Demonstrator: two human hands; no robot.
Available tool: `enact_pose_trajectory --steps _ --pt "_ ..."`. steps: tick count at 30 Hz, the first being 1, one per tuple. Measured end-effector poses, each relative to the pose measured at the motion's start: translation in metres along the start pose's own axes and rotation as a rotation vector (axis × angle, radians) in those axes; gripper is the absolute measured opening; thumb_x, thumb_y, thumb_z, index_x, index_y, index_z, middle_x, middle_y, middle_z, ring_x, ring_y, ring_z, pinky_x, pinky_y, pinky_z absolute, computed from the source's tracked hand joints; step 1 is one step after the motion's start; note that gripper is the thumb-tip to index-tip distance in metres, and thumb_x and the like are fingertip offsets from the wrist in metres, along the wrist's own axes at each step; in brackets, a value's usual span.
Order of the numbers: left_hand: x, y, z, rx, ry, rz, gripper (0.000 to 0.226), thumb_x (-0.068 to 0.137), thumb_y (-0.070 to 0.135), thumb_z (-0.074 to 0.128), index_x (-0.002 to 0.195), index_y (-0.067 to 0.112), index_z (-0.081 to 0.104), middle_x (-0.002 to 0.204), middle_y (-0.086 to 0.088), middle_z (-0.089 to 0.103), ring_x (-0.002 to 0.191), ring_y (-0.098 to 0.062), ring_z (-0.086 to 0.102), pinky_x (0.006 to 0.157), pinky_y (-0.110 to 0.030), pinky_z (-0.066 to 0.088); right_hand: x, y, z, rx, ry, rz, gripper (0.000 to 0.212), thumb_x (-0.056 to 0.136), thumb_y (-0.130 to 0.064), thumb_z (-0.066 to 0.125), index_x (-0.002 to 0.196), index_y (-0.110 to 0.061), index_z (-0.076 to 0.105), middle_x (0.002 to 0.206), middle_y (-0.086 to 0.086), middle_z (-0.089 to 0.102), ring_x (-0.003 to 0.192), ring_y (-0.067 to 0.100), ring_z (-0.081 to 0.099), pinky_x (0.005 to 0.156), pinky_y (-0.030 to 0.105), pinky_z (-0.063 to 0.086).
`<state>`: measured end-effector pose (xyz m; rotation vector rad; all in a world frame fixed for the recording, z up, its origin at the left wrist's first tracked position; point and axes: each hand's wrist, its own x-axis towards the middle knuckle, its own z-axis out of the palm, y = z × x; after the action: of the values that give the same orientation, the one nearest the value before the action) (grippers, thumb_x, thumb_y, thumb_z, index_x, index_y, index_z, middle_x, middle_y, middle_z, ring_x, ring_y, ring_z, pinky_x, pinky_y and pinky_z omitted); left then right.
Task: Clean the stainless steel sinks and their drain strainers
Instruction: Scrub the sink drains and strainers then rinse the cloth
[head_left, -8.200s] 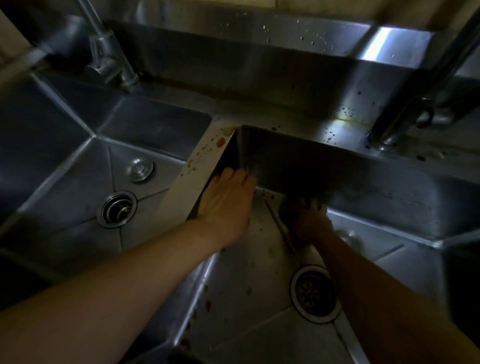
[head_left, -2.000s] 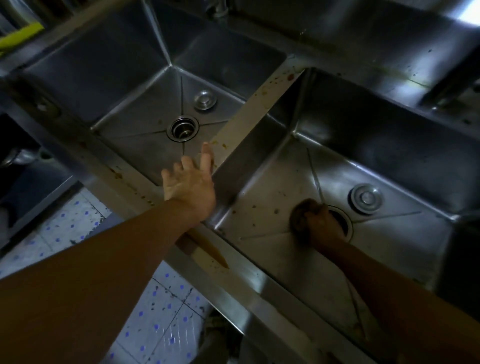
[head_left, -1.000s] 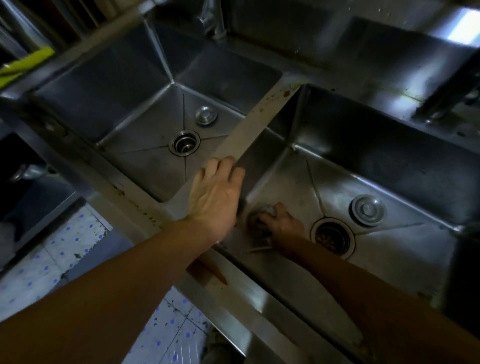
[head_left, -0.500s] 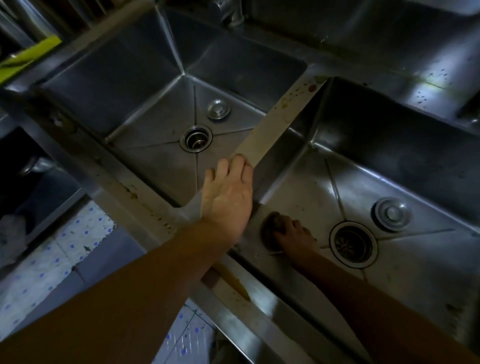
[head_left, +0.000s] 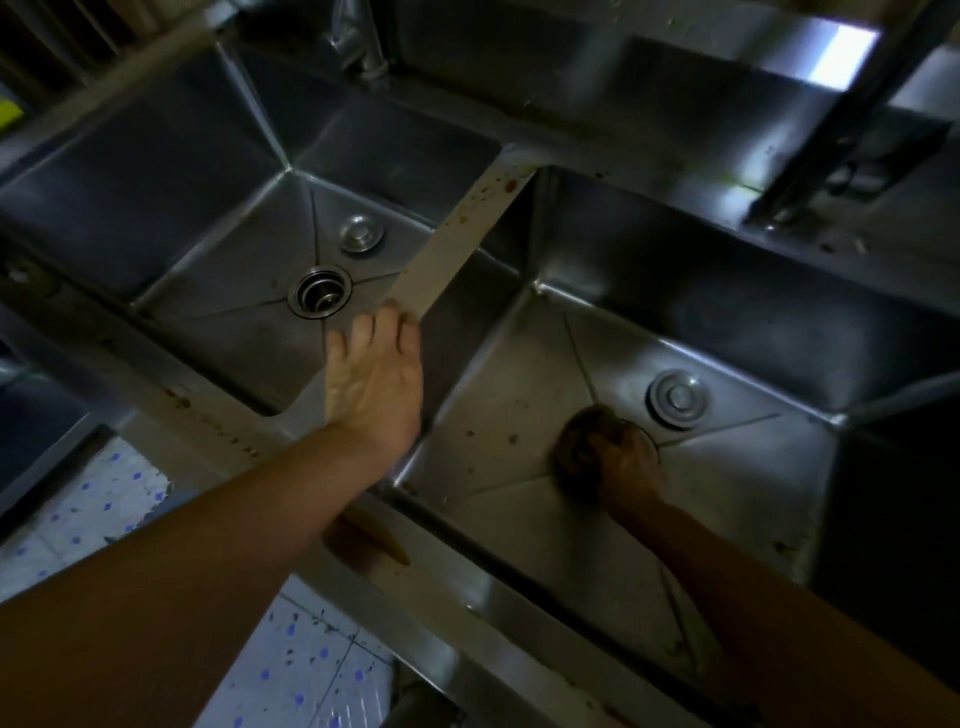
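Two square brushed-steel sinks, right sink (head_left: 519, 395) spotted brown, right hand (head_left: 618, 457) gripping a dark round scrubber (head_left: 579, 436) over its drain at 4 o'clock, drain mostly hidden, left hand (head_left: 376, 384) flat, fingers straight, on the smeared divider (head_left: 457, 244), left sink (head_left: 208, 249) at 10 o'clock with ringed drain strainer (head_left: 320, 291).

Two stainless steel sinks: the left sink (head_left: 171, 208) and the right sink (head_left: 727, 322). Two round stoppers, one (head_left: 361, 235) at 11 o'clock, one (head_left: 677, 398) at 3 o'clock. One open drain (head_left: 320, 291). Two faucets (head_left: 358, 39) (head_left: 831, 119). Two hands: left hand (head_left: 376, 387), right hand (head_left: 621, 460).
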<state>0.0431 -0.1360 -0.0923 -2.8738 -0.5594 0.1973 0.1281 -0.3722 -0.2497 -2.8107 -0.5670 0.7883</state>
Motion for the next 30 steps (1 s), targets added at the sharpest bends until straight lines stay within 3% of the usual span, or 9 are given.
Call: enact_pose_trajectory --steps 4,8,10,12,16,20,24,27,30 --pt "-0.003 0.034 -0.013 -0.043 -0.002 0.226 0.091 0.068 0.016 0.071 0.145 0.012 0.022 0.145 -0.007 0.024 0.126 -0.026 0.032 0.105 -0.039 0.031 -0.019 0.029 -0.022 0.076 -0.013 -0.02 0.044 0.087 -0.017 0.062 0.13 -0.017 0.054 0.13 0.015 0.051 0.113 0.032 0.054 0.089 0.032 0.043" --pt "0.001 0.071 -0.013 -0.144 -0.111 0.411 0.085 0.07 0.015 0.073 0.142 0.017 0.028 0.143 -0.002 0.031 0.125 -0.025 0.036 0.102 -0.038 0.033 -0.04 0.043 -0.037 0.443 0.088 -0.063 0.055 0.073 -0.005 0.075 0.124 -0.008 0.054 0.109 0.003 0.064 0.096 0.017 0.063 0.066 0.001 0.043" --pt "0.006 0.093 -0.01 -0.179 -0.213 0.466 0.083 0.074 0.016 0.071 0.143 0.02 0.026 0.142 -0.002 0.034 0.127 -0.025 0.037 0.102 -0.037 0.032 -0.049 0.047 -0.042 0.581 0.13 0.039 0.059 0.078 -0.001 0.067 0.129 -0.016 0.042 0.107 -0.005 0.056 0.085 0.014 0.063 0.047 0.003 0.042" --pt "0.013 0.114 -0.006 -0.244 -0.319 0.496 0.082 0.077 0.017 0.069 0.145 0.022 0.024 0.144 -0.003 0.035 0.128 -0.026 0.04 0.104 -0.037 0.032 -0.055 0.049 -0.047 0.662 0.168 0.115 0.06 0.084 -0.008 0.064 0.129 -0.029 0.03 0.105 -0.006 0.053 0.076 0.009 0.059 0.04 0.008 0.042" --pt "0.027 0.15 0.0 -0.556 -0.518 0.487 0.089 0.077 0.027 0.072 0.149 0.023 0.02 0.148 -0.006 0.035 0.131 -0.026 0.041 0.105 -0.034 0.036 -0.069 0.048 -0.065 0.791 0.27 0.171 0.065 0.083 -0.02 0.069 0.134 -0.029 0.031 0.097 -0.016 0.048 0.078 0.003 0.058 0.053 0.01 0.047" --pt "0.039 0.18 0.0 -0.965 -0.78 0.393 0.092 0.077 0.008 0.072 0.15 0.021 0.018 0.144 -0.005 0.041 0.118 -0.015 0.046 0.087 -0.018 0.034 -0.084 0.043 -0.074 0.874 0.324 0.194 0.056 0.077 -0.016 0.074 0.122 -0.025 0.042 0.098 -0.018 0.052 0.09 0.002 0.057 0.066 0.009 0.046" --pt "0.047 0.198 0.002 -1.145 -0.999 0.346 0.078 0.079 -0.006 0.064 0.141 0.029 0.032 0.129 -0.003 0.048 0.109 -0.021 0.052 0.074 -0.03 0.05 -0.091 0.035 -0.076 0.965 0.376 0.278 0.05 0.079 -0.011 0.072 0.116 -0.028 0.043 0.1 -0.014 0.058 0.09 0.009 0.062 0.071 0.024 0.057" --pt "0.05 0.209 0.002 -1.2 -1.033 0.352 0.054 0.085 -0.008 0.057 0.119 0.031 0.045 0.112 0.0 0.051 0.098 -0.019 0.055 0.062 -0.027 0.05 -0.1 0.036 -0.076 1.004 0.413 0.337 0.053 0.079 -0.014 0.073 0.122 -0.022 0.044 0.106 -0.011 0.059 0.097 0.01 0.061 0.079 0.022 0.053" --pt "0.049 0.226 0.0 -1.203 -0.97 0.408 0.041 0.088 -0.008 0.055 0.118 0.02 0.052 0.102 -0.003 0.053 0.09 -0.018 0.057 0.063 -0.028 0.052 -0.113 0.042 -0.079 0.989 0.409 0.44 0.056 0.08 -0.011 0.072 0.127 -0.024 0.044 0.111 -0.009 0.058 0.106 0.013 0.06 0.086 0.023 0.051"
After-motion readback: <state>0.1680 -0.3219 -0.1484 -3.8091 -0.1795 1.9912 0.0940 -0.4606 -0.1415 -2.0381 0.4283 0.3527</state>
